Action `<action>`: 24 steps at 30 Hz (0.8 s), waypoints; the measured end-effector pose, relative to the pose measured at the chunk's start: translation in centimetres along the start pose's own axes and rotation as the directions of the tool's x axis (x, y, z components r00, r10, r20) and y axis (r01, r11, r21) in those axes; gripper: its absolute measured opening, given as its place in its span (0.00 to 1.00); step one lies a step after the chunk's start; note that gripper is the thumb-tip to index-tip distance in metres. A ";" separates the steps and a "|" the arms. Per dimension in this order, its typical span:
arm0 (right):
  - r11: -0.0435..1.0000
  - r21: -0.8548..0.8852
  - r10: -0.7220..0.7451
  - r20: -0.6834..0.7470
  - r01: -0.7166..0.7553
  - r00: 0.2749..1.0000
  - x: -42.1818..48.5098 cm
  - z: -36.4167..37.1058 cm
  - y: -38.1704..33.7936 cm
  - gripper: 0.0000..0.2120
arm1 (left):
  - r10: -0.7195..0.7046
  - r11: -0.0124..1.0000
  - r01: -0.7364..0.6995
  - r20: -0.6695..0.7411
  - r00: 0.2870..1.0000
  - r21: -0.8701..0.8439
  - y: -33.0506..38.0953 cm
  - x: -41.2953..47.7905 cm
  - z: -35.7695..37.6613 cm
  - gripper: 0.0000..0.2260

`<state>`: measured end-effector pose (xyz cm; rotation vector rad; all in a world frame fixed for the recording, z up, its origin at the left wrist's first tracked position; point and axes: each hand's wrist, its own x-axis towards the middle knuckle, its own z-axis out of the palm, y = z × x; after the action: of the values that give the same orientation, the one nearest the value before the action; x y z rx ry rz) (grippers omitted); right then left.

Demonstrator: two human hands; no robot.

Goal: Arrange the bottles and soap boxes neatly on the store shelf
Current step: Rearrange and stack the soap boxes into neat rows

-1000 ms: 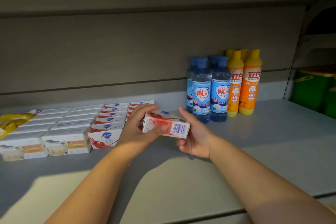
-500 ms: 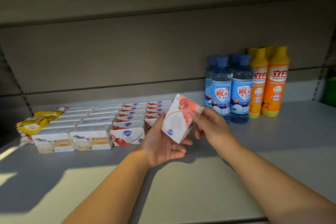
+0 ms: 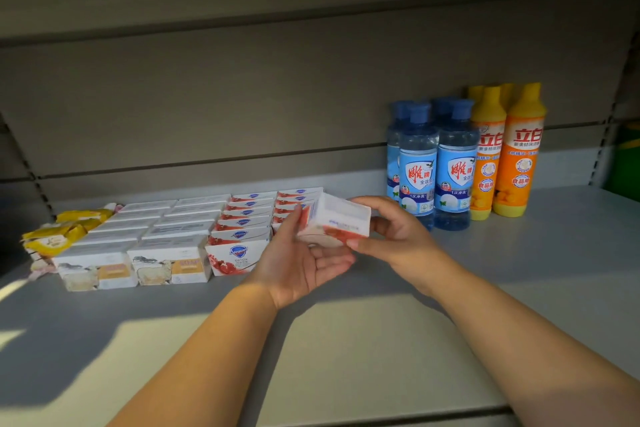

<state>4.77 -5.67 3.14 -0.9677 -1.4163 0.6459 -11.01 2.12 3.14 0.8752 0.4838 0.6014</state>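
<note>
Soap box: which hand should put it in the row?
Right hand, probably. It pinches the soap box on the bare shelf side; the left hand, open beneath, sits between box and red row.

the held soap box (image 3: 334,224) hangs above the shelf (image 3: 346,357), with the left hand (image 3: 298,267) under it and at its left and the right hand (image 3: 391,236) at its right end. left of the box and partly behind it, rows of soap boxes (image 3: 194,232) lie on the shelf; farther left lies a pile of packets (image 3: 62,232). right of the box and behind it stands the first group of bottles (image 3: 436,163), with the second group of bottles (image 3: 505,149) just beside it, farther right.
</note>
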 end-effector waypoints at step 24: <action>0.420 0.371 0.515 0.654 -0.828 0.554 0.1 0.1 1.5 0.18 | 0.687 0.179 -0.673 0.398 0.608 0.718 -2.0 -2.9 3.0 0.39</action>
<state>4.97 -4.80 1.92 -0.8169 -0.9341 2.0020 -10.70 -2.50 3.59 2.1079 0.3425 1.2729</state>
